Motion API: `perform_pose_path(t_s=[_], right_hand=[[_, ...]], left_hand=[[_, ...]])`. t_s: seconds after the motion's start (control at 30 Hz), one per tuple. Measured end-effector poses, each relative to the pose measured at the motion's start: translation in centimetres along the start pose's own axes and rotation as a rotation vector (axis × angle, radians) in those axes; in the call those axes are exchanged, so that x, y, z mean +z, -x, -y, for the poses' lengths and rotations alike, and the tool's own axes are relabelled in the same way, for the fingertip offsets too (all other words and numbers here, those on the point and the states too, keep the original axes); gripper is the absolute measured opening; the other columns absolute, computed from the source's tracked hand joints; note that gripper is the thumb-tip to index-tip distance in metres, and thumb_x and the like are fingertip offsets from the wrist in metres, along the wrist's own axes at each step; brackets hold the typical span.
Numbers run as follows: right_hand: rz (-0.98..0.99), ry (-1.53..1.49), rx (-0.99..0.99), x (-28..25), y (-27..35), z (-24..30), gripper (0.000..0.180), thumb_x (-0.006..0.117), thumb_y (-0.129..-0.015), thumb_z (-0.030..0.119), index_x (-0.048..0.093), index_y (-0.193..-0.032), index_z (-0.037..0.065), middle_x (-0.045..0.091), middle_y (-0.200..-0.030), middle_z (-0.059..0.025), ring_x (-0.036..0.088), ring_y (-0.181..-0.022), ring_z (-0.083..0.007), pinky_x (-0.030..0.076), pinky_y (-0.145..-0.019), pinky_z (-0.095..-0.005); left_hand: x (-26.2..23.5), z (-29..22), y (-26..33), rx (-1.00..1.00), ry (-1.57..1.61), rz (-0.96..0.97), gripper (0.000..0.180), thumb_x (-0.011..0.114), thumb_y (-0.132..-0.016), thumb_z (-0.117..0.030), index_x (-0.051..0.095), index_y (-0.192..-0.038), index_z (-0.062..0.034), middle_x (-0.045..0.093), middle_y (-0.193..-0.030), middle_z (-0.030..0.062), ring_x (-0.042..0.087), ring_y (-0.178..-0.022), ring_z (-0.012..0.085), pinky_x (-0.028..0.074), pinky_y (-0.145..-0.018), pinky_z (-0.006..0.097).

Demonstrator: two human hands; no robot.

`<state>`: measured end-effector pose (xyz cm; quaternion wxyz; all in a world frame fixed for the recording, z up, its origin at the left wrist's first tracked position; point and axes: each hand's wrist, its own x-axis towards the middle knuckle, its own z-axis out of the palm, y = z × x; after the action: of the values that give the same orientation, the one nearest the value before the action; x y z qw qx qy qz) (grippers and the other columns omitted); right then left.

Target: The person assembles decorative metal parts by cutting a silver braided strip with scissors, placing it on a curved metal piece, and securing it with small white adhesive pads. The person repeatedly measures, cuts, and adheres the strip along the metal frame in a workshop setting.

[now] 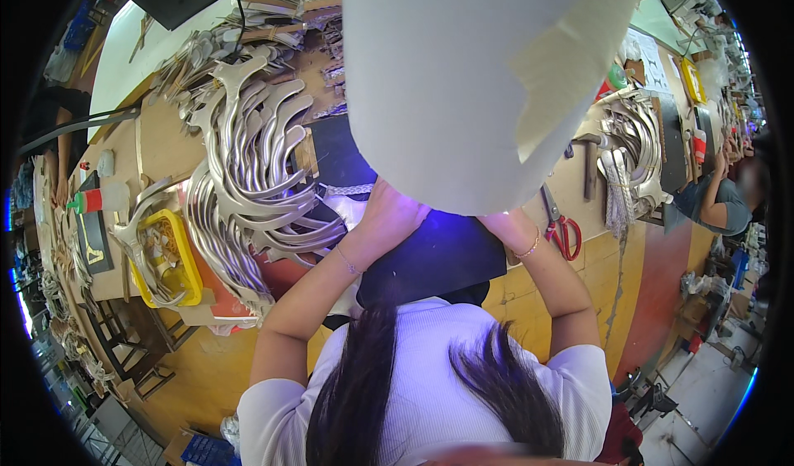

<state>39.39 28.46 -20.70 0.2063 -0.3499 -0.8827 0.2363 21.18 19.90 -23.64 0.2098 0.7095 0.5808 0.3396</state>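
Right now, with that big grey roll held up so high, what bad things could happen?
1. The big grey roll hides much of the bench, and both the left hand and right hand are under it, so it might tip or slip.
2. The red-handled scissors lie close to the right hand; an elbow could knock them.
3. The stack of curved silver frames sits just left of the roll and might get bumped over.

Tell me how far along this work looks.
Done: nothing finished shows. In hand: the left hand and right hand grip the lower edge of a big white roll raised over the dark mat. Left: a stack of curved silver frames lies beside it, untouched.
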Motion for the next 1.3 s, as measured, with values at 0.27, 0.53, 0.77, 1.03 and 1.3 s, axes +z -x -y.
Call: perform_pose_path(t_s=[0.27,0.53,0.77,1.03,1.3], right_hand=[[0.094,0.105,0.002,-0.6,-0.5,0.6,0.011,0.062,-0.077,0.003,0.067,-0.086,-0.001,0.065,-0.077,-0.019,0.065,-0.073,-0.037,0.053,-0.061,-0.0447],[0.066,0.118,-0.03,-0.4,0.1,0.5,0.014,0.063,-0.076,0.003,0.069,-0.089,0.001,0.067,-0.083,-0.0183,0.066,-0.078,-0.0357,0.055,-0.066,-0.0432],[-0.007,0.03,-0.068,-0.8,0.7,1.0,0.019,0.062,-0.075,0.002,0.069,-0.093,0.001,0.067,-0.091,-0.0166,0.065,-0.086,-0.0342,0.055,-0.068,-0.0409],[0.186,0.32,-0.206,-2.1,0.5,2.2,0.024,0.06,-0.078,0.004,0.07,-0.101,0.004,0.064,-0.107,-0.014,0.057,-0.11,-0.0295,0.044,-0.095,-0.045],[-0.043,0.025,0.184,-0.7,-0.1,-2.2,0.038,0.067,-0.086,0.01,0.056,-0.121,0.001,0.057,-0.109,-0.0206,0.059,-0.1,-0.0379,0.05,-0.083,-0.0452]], left_hand=[[0.2,0.3,0.1,0.015,-0.007,0.001,0.032,0.067,-0.078,-0.008,0.066,-0.108,0.0014,0.066,-0.108,0.0199,0.061,-0.104,0.039,0.046,-0.094,0.049],[0.3,0.3,0.0,0.007,-0.015,-0.001,0.029,0.065,-0.077,-0.007,0.066,-0.105,0.0022,0.066,-0.103,0.0203,0.062,-0.099,0.0389,0.049,-0.09,0.048],[-0.1,-0.1,-0.2,-0.032,0.07,-0.034,0.027,0.064,-0.08,-0.007,0.065,-0.104,0.0031,0.066,-0.101,0.0207,0.064,-0.095,0.04,0.051,-0.086,0.049],[0.2,0.1,0.3,0.018,0.017,-0.065,0.025,0.064,-0.082,-0.006,0.066,-0.105,0.0024,0.066,-0.101,0.0206,0.064,-0.097,0.0404,0.05,-0.088,0.048],[0.4,0.5,0.3,0.046,-0.082,-0.046,0.022,0.072,-0.084,-0.015,0.075,-0.104,-0.007,0.069,-0.104,0.0124,0.065,-0.096,0.032,0.049,-0.089,0.044]])
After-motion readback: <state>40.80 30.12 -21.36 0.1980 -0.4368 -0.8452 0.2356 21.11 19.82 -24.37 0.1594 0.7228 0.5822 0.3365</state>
